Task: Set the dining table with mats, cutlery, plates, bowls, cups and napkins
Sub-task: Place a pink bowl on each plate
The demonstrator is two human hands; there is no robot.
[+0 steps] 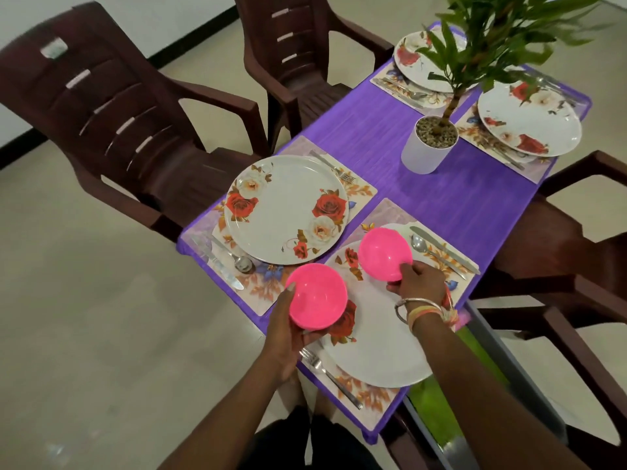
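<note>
At plate (380, 351) | bowl (319, 296) in left grip (288, 330) | second bowl (385, 254) in right grip (419, 283)

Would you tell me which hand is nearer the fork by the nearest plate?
Left. The left hand, holding a pink bowl, is beside the fork; the right hand, holding a second bowl, is across the plate.

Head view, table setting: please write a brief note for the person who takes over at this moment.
The left hand grips the first pink bowl at the left rim of the nearest plate. The right hand grips the second pink bowl over that plate's far part.
Done: four mats, each with a plate and cutlery.
Left: set these bowls down and bring two more. No cups or napkins are in view.
</note>
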